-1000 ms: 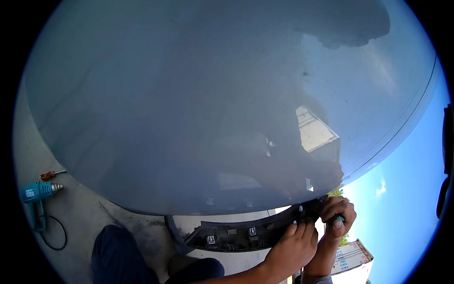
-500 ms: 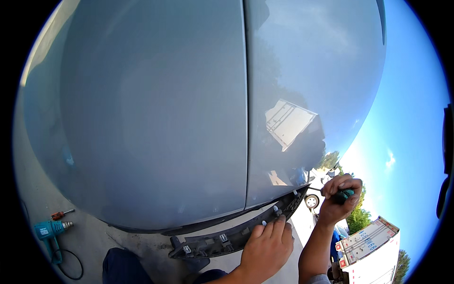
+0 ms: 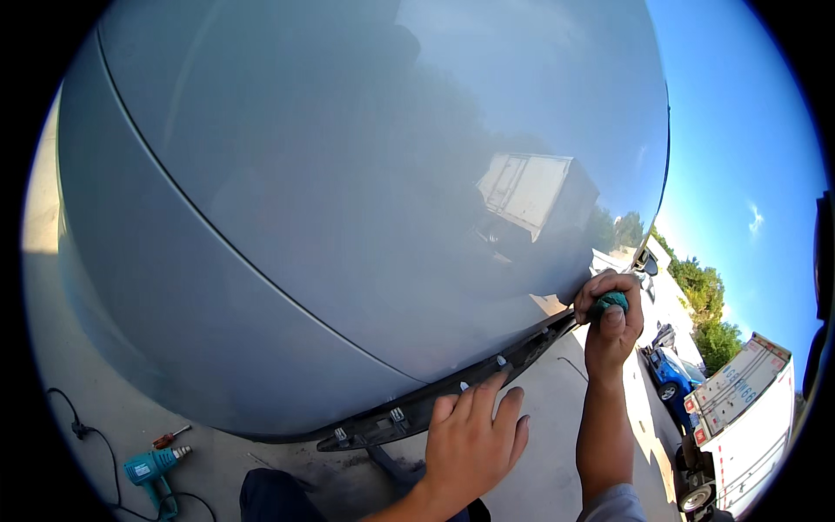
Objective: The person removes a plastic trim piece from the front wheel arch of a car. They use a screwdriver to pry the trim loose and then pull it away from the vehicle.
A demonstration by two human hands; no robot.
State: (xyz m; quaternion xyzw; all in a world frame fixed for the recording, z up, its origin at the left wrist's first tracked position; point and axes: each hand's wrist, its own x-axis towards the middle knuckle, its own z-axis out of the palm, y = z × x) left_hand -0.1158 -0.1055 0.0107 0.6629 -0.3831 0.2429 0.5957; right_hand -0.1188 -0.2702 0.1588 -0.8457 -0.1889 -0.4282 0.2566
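Observation:
A long black plastic trim strip with several pale clips along it runs under the lower edge of a grey vehicle body panel. My left hand lies against the strip's middle with its fingers spread, fingertips near one clip; it grips nothing. Further right, my right hand is closed around the green handle of a screwdriver, at the strip's far right end. The screwdriver's shaft and tip are hidden behind the hand.
On the concrete at lower left lie a teal heat gun with a black cord and a small red-handled screwdriver. A blue car and a white box truck stand at right. My dark-clothed knee is below the strip.
My view has shifted, so the panel seam now slants. The strip sits closer to the panel's edge. My right hand has moved up against the panel; my left fingers have spread.

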